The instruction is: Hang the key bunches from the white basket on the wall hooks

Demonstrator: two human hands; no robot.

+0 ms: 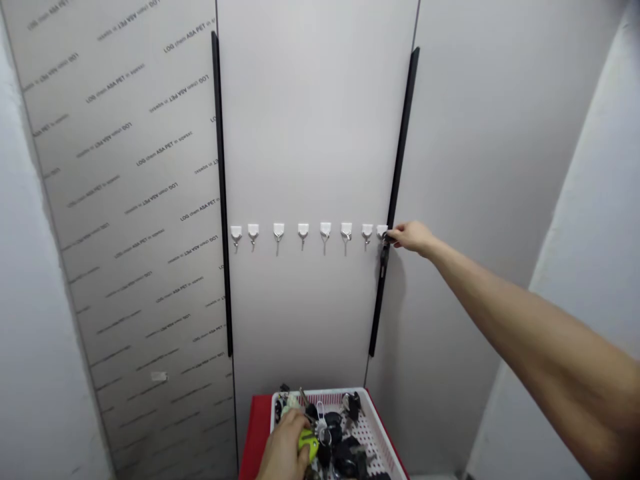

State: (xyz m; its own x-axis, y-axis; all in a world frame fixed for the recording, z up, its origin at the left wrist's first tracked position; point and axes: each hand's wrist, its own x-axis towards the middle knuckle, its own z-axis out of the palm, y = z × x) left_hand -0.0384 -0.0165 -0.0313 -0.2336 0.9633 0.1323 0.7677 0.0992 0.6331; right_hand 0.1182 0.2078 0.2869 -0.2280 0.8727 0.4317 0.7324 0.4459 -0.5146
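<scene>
My right hand [411,237] reaches out to the rightmost of several white adhesive hooks [303,231] in a row on the grey panel. Its fingers pinch a bunch of keys [384,257] by a dark ring at that hook; whether the ring is over the hook I cannot tell. Below, my left hand [287,447] is at the left side of a white plastic basket [379,427], its fingers closed around a yellow-green key fob [309,443]. Around it in the basket lie several keys and black fobs [345,457], partly hidden by my hand.
The basket rests on a red surface [256,427]. Two long black handles [223,200] run down either side of the hook panel. At left stands a panel [125,220] in printed film, and white walls [590,220] close in both sides.
</scene>
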